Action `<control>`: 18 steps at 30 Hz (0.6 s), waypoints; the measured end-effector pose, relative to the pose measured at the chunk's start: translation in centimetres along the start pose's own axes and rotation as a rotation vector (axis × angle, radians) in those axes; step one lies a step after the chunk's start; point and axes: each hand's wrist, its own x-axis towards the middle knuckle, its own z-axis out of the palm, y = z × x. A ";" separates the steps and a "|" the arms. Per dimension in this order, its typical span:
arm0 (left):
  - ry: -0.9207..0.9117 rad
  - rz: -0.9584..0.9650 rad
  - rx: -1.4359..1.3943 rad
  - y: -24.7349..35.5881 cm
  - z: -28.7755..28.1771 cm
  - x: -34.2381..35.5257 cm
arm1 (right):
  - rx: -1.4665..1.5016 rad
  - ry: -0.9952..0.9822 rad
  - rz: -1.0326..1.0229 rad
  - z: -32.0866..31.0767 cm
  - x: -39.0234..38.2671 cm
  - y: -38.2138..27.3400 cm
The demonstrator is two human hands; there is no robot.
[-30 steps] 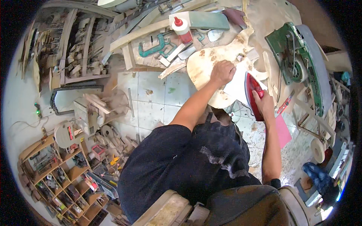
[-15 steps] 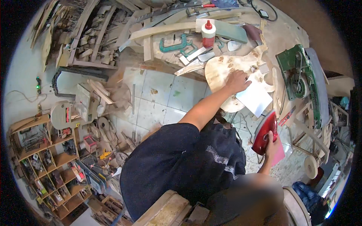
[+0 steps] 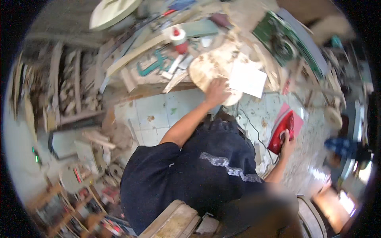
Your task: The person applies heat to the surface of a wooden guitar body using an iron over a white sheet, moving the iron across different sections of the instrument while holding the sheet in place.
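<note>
A pale, guitar-shaped wooden body (image 3: 206,65) with brown burl patches lies at the near edge of the bench. My left hand (image 3: 217,92) is on its near edge, beside the corner of a white sheet (image 3: 248,79) that lies over the wood's right part. Motion blur smears the fingers of that hand. Off to the right, away from the bench, my right hand (image 3: 286,144) grips a red clothes iron (image 3: 281,133), tilted on its side. A pink sheet (image 3: 297,117) shows behind the iron; whether it touches it I cannot tell.
A red-and-white bottle (image 3: 179,41), a teal clamp (image 3: 152,65) and wood strips lie on the bench. At the right stands a green machine (image 3: 278,41). A dark cord (image 3: 254,129) hangs below the bench. Shelves of wood scraps (image 3: 71,87) are at the left.
My head view has swung, shifting the bench leftward. My left hand has moved nearer me on the wood, and the white sheet lies farther onto it. The iron stays in my right hand.
</note>
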 end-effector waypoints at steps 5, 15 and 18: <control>0.049 -0.069 -0.095 2.1 -2.2 1.7 | 0.026 0.064 0.125 -1.4 -3.7 2.3; -0.003 -0.307 -0.006 2.9 -0.3 7.0 | 0.117 0.142 0.205 -0.8 -8.5 2.6; -0.060 -0.406 -0.006 4.3 -0.8 8.3 | 0.171 0.158 0.205 -0.5 -8.9 3.5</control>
